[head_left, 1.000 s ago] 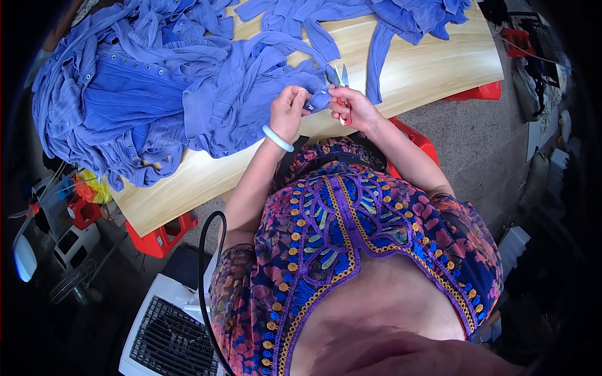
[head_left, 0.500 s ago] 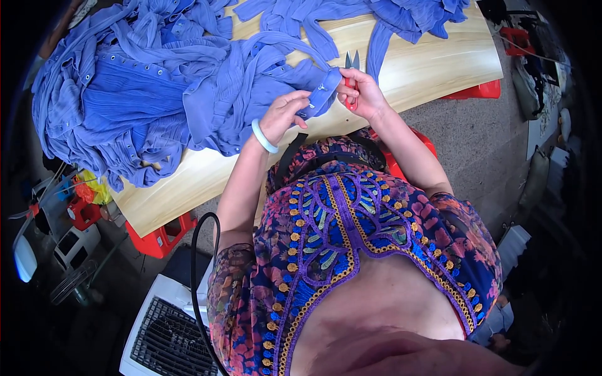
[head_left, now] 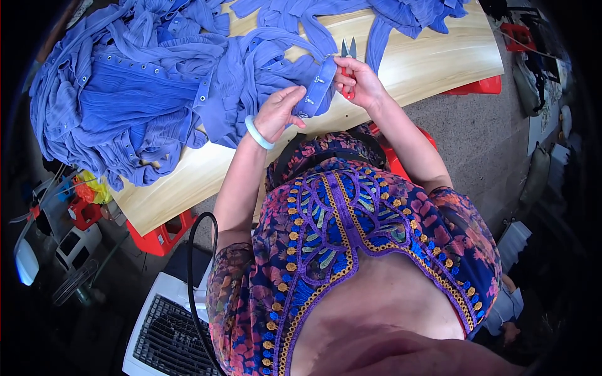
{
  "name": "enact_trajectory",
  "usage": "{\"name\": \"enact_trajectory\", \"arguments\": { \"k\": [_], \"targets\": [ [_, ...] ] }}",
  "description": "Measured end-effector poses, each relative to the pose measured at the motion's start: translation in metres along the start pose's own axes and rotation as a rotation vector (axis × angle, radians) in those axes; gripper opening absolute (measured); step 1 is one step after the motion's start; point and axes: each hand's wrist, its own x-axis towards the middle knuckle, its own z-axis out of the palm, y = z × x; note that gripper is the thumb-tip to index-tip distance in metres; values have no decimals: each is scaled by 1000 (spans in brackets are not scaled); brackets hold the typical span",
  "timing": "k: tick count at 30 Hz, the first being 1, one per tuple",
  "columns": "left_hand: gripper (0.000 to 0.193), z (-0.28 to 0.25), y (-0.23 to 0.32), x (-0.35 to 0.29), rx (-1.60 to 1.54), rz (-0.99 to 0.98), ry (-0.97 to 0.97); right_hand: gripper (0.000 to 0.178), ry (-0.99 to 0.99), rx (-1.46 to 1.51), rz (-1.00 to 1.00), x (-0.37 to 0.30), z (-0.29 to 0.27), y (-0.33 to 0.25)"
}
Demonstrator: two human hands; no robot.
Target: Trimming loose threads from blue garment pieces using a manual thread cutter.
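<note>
A blue pleated garment [head_left: 251,81] lies on the table, and one band of it [head_left: 319,84] is lifted between my hands. White thread marks and loose thread ends show along this band. My left hand [head_left: 276,116], with a pale bangle at the wrist, grips the band's left edge near its lower end. The upper end is pinched by my right hand [head_left: 362,83]. That same hand also keeps a pair of scissors [head_left: 348,49] in its palm, red handles within the fingers and blades pointing away from me, slightly apart.
More blue garments [head_left: 135,94] with metal eyelets are heaped across the left of the wooden table [head_left: 439,59], others along its far edge. Red stools [head_left: 164,235] stand below. A white appliance with a dark grille [head_left: 175,332] and a black cable [head_left: 191,276] are at lower left.
The band has turned more upright and its marked face shows more fully. My right hand and the scissors have shifted slightly left and away; my left hand has moved slightly left.
</note>
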Motion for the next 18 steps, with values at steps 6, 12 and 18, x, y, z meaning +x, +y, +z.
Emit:
{"name": "enact_trajectory", "arguments": {
  "k": [6, 12, 18],
  "targets": [
    [21, 1, 4, -6, -33, -63, 63, 16, 56, -1, -58, 1, 8, -12],
    [14, 7, 8, -10, -56, 42, -18, 12, 67, -219, -98, 1, 5, -13],
    [11, 5, 4, -10, -269, 70, 54, 29, 215, -910, -299, -9, 11, -10]
  ]
}}
